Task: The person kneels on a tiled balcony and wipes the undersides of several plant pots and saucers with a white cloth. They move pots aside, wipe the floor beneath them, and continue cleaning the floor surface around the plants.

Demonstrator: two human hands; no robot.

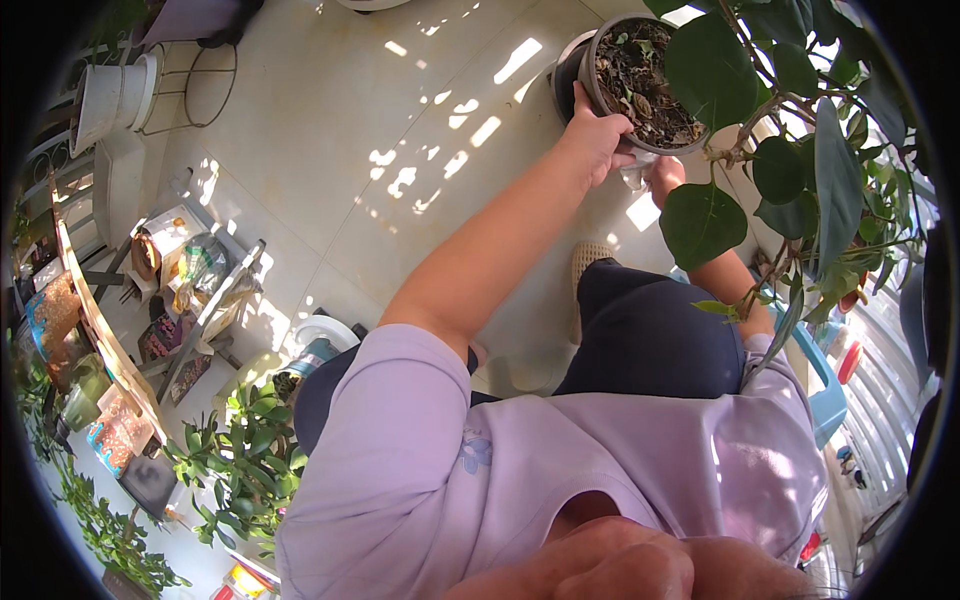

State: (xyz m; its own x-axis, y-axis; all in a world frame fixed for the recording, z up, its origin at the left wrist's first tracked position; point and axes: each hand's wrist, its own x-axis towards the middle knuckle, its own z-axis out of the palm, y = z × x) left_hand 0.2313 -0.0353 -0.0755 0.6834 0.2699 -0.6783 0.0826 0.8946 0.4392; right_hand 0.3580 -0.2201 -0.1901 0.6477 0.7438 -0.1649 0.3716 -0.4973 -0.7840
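At the upper right stands a round plant pot (592, 79) with dark soil (643, 82) and dry leaf litter inside. My left hand (596, 142) grips its near left rim, the thumb on top. Just under the near side of the pot, my right hand (664, 180) holds a crumpled whitish sheet (636, 171), either tissue or thin plastic. A large green leaf (703, 225) covers part of my right wrist. Beneath the pot and left of it shows a second dark round vessel (566, 79), perhaps a saucer or pot.
Leafy branches (784, 150) overhang my right arm. A blue plastic chair (821, 382) is beside me at right. To the left are a jade-like plant (251, 450), a folding metal frame (206, 307) with bags, and a white pot (112, 101). Sunlit tiles (300, 112) spread ahead.
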